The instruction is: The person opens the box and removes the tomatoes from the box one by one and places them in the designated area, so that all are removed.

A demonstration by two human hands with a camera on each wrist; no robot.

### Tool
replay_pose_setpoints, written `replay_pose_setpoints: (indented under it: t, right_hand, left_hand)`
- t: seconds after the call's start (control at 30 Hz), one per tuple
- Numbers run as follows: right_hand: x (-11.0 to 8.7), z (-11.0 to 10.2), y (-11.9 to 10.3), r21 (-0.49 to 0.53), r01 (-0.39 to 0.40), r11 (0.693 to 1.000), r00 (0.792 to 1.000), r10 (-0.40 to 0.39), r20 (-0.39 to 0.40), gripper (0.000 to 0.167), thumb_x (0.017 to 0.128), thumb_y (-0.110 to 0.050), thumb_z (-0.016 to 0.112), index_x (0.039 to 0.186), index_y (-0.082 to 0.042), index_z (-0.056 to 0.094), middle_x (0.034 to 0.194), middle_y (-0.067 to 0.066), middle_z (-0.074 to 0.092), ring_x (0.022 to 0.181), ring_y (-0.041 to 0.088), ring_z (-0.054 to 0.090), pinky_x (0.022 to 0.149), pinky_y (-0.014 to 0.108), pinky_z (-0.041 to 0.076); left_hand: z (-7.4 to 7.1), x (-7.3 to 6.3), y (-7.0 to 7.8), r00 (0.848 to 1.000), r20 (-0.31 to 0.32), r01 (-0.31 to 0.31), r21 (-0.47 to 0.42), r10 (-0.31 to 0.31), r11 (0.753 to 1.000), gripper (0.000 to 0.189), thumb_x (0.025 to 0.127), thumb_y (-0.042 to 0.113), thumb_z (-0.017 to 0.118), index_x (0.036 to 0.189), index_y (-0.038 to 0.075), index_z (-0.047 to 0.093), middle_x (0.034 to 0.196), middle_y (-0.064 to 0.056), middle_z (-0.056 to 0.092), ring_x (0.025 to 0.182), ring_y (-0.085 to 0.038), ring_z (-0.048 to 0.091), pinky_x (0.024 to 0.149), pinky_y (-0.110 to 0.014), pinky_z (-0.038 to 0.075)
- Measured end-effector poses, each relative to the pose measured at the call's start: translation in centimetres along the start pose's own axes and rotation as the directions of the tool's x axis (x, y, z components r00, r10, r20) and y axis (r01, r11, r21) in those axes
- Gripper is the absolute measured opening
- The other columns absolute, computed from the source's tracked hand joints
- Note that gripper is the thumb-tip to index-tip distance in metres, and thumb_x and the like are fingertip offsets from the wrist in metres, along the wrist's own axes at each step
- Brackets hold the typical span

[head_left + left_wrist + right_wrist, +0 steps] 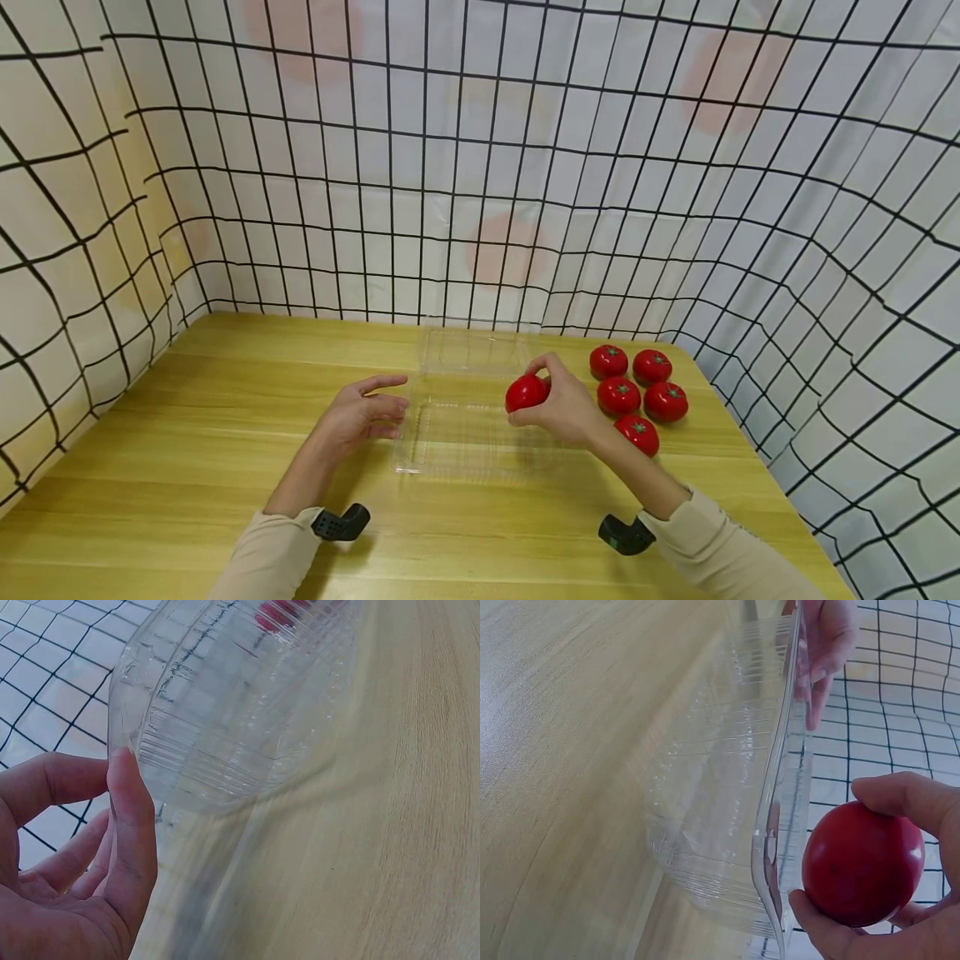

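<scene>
My right hand (562, 404) grips a red tomato (527, 393) between thumb and fingers. In the right wrist view the tomato (862, 864) is just beyond the rim of a clear plastic clamshell box (769, 787). In the head view this box (450, 467) stands in the middle of the table with its lid (476, 350) folded open towards the back. My left hand (363, 417) is beside the box's left edge, fingers loosely bent and apart. The left wrist view shows its fingertips right at the rim of the box (202, 750).
Several more red tomatoes (618, 396) with green stem tops stand grouped on the right of the wooden table (187, 450). White walls with a black grid (480, 167) enclose the back and sides. A black wrist device (341, 522) sits at each sleeve.
</scene>
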State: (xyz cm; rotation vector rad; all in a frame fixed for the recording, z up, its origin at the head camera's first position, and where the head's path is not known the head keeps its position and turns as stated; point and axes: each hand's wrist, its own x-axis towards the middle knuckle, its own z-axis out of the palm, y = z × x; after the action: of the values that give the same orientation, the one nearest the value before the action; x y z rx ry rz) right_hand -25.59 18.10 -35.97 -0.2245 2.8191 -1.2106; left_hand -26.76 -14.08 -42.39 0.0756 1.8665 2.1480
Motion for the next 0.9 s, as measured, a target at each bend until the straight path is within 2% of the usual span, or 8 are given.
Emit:
replay_pose_setpoints:
  t: [0.33,0.6,0.77,0.9]
  right_hand:
    - [-0.32,-0.12,-0.12,-0.092,0.000,0.996,1.000,0.001,0.017,0.069,0.073,-0.025,0.089,0.132,-0.006,0.058,0.130,0.017,0.059,0.115,0.034,0.058,0.085,0.046,0.061]
    - [-0.41,-0.23,-0.08,-0.102,-0.007,0.995,1.000,0.008,0.007,0.064,0.072,-0.029,0.090,0.125,-0.010,0.060,0.128,0.015,0.059,0.112,0.033,0.058,0.082,0.043,0.061]
    - [-0.40,-0.39,0.02,-0.090,0.009,0.996,1.000,-0.008,0.017,0.065,0.072,-0.031,0.090,0.127,-0.013,0.061,0.129,0.012,0.062,0.111,0.031,0.060,0.080,0.041,0.062]
    - [-0.47,-0.63,0.09,-0.071,0.002,0.997,1.000,0.000,0.025,0.067,0.073,-0.031,0.089,0.131,-0.014,0.060,0.131,0.011,0.063,0.111,0.030,0.061,0.083,0.043,0.062]
  left_hand:
    - [0.07,0.12,-0.17,1.000,-0.016,0.011,0.003,-0.011,1.000,0.061,0.095,0.004,0.066,0.151,0.000,0.043,0.104,-0.011,0.067,0.083,-0.019,0.066,0.067,-0.028,0.063]
    - [0.03,0.04,-0.07,1.000,-0.010,0.005,0.006,-0.005,1.000,0.062,0.095,0.005,0.067,0.151,-0.001,0.042,0.103,-0.011,0.067,0.083,-0.019,0.066,0.067,-0.028,0.063]
    - [0.09,0.12,-0.02,1.000,-0.024,0.015,0.006,-0.015,1.000,0.062,0.094,0.005,0.067,0.151,0.000,0.043,0.099,-0.009,0.067,0.082,-0.018,0.066,0.067,-0.028,0.063]
    - [0.15,0.20,-0.02,0.999,-0.033,0.020,0.004,-0.020,1.000,0.061,0.094,0.004,0.067,0.151,0.001,0.044,0.100,-0.010,0.066,0.081,-0.018,0.066,0.066,-0.029,0.063]
